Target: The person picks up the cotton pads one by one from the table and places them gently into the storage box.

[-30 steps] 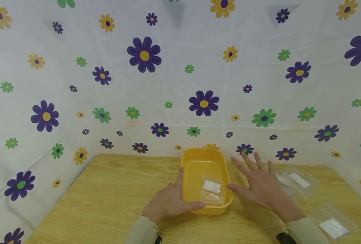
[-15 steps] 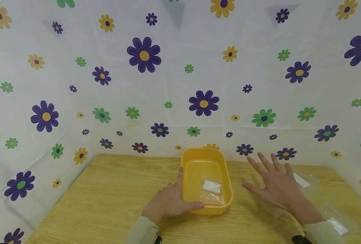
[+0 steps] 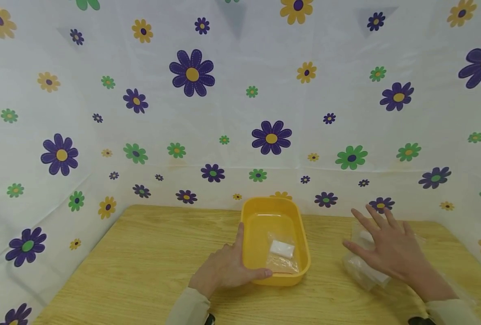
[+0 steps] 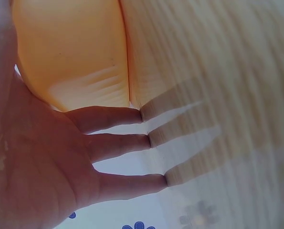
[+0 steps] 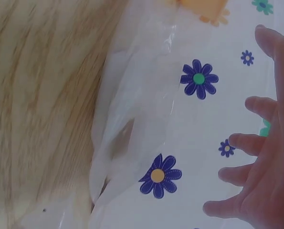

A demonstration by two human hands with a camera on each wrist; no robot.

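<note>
A yellow plastic tub (image 3: 246, 208) stands on the table, with a clear plastic bag (image 3: 283, 263) holding a white piece inside. At its near left corner is my left hand (image 3: 222, 268), thumb lying along the near rim and index finger along the left side. Its other fingers (image 4: 113, 186) reach out straight in the left wrist view, tips at the table. My right hand (image 3: 396, 253) is spread, holding nothing, above several clear bags. One bag (image 3: 362, 269) with white contents shows beneath its thumb; the others are partly hidden by the hand. Plastic film (image 5: 137, 90) appears in the right wrist view.
A wooden table (image 3: 143, 262) carries everything. White cloth (image 3: 232, 108) printed with flowers hangs behind the table and at both sides, close to the tub's far edge. The bags lie at the table's right side.
My right hand has moved right, away from the tub's right side and over the bags, uncovering the leftmost one. My left hand and the tub have stayed put.
</note>
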